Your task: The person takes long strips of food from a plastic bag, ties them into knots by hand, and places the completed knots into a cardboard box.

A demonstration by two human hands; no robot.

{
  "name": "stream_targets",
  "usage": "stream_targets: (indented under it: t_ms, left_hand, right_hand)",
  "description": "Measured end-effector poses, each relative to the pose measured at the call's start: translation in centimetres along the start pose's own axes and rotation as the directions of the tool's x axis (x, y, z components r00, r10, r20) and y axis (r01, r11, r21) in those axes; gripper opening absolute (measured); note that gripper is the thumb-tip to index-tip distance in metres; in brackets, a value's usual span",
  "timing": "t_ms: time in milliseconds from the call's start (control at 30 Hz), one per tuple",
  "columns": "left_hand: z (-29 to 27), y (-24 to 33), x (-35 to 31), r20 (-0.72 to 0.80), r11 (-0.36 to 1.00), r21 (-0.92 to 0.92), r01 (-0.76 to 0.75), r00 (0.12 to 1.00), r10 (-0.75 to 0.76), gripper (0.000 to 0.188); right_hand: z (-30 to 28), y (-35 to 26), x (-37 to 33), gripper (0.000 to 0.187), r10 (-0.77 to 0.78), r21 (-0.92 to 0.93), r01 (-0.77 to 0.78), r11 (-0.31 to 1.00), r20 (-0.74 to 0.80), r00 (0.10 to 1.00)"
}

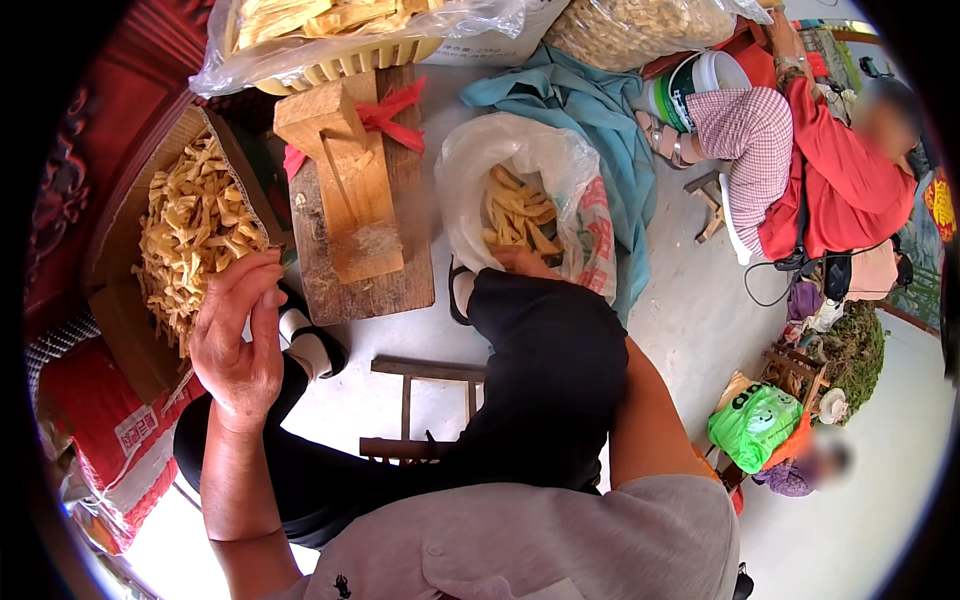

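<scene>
My left hand (238,345) is raised beside the cardboard box (112,325), its fingers drawn together with the thumb. What the fingertips hold, if anything, is too small to make out. Pale yellow, knobbly dried-looking pieces (195,225) fill that box. My right hand (525,262) reaches to the near rim of a plastic-lined bag (465,175), next to longer yellowish strips (520,205) inside it. My knee and the bag hide part of that hand. Between the box and the bag, a wooden block with a slot (365,215) sits on a thick worn board (420,265).
A red cloth strip (395,115) is tied at the block. Behind stands a yellow basket (350,68) of flat strips under plastic. A teal cloth (635,200) lies around the bag. A wooden stool frame (425,372) is below me. At right sits a person in red (845,175).
</scene>
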State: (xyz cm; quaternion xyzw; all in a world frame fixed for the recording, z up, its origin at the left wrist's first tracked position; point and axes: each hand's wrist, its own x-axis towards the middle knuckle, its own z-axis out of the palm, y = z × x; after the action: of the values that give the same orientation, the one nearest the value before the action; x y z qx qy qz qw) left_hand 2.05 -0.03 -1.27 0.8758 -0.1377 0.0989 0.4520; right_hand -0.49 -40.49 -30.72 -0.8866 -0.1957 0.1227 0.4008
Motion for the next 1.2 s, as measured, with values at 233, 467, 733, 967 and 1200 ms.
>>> stream_targets:
  t_ms: [233,467,733,967,1200]
  left_hand:
    - [1.2,-0.1,-0.1,0.116,0.989,0.108,-0.1,0.989,0.088,0.013]
    - [1.3,0.4,-0.3,0.121,0.99,0.11,-0.087,0.99,0.073,0.021]
    - [0.6,0.9,-0.1,0.059,0.985,0.033,-0.172,0.984,0.17,0.024]
    - [0.6,1.7,-1.2,0.033,0.979,-0.044,-0.198,0.979,0.199,0.024]
    - [1.2,2.4,-2.2,0.123,0.948,-0.304,-0.096,0.983,0.139,0.017]
  right_hand:
    - [1.4,-1.4,-0.6,0.034,0.684,0.435,-0.558,0.706,-0.217,0.696]
    - [0.8,-3.1,1.2,0.04,0.781,-0.058,-0.78,0.623,0.009,0.624]
    - [-7.2,-7.4,1.0,0.026,0.622,0.33,-0.529,0.782,-0.349,0.701]
    - [-18.4,-25.8,4.4,0.028,0.361,0.898,0.204,0.39,-0.353,0.864]
    - [-15.2,-39.9,3.7,0.033,-0.006,0.915,0.365,0.174,-0.37,0.929]
